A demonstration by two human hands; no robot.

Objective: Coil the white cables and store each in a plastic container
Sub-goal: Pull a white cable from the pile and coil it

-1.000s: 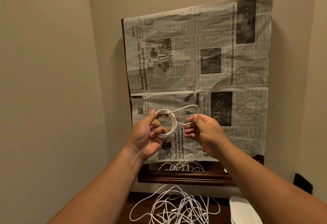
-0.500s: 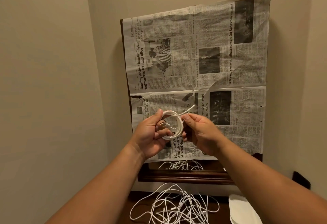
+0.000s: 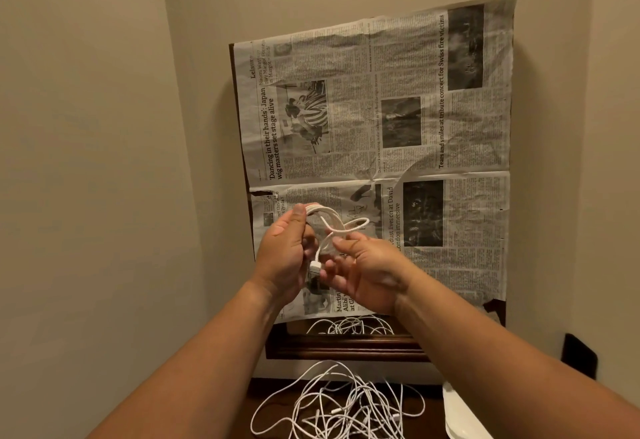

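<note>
Both hands are raised at centre frame, in front of the newspaper (image 3: 450, 127) that covers a dark wooden frame (image 3: 346, 348). The white cable (image 3: 329, 220) sits between them, above the bench and in no container yet.

Left hand (image 3: 284, 251): fingers (image 3: 298, 211) clamped round the top of the wound loops. Judged purpose: pins the turns together so they cannot spring apart.

Right hand (image 3: 363, 265): thumb and forefinger (image 3: 341, 243) pinch the free strand just right of the coil. The lower fingers are loosely spread and hold nothing.

A short tail loop sticks out to the right of the coil. The plug (image 3: 314, 265) hangs in the gap between the two palms. Likely step: wrapping or tucking the last tail to lock the coil, so this cable looks nearly finished.

The hands are probably held high so the tail hangs free of the loose cables (image 3: 346, 404) tangled at lower centre on the bench (image 3: 258, 390).

Room: walls close in at left and right of the frame, forming a narrow nook. There is open air directly above the tangle.

The white container (image 3: 460, 414) is cut off by the lower right edge, with only part of it showing. I cannot tell whether it is open.

The path from coil to container runs down and right. Risk: the dangling plug snags the tangle on the way down.

A black object (image 3: 578, 355) on the right wall is well apart from the work.
</note>
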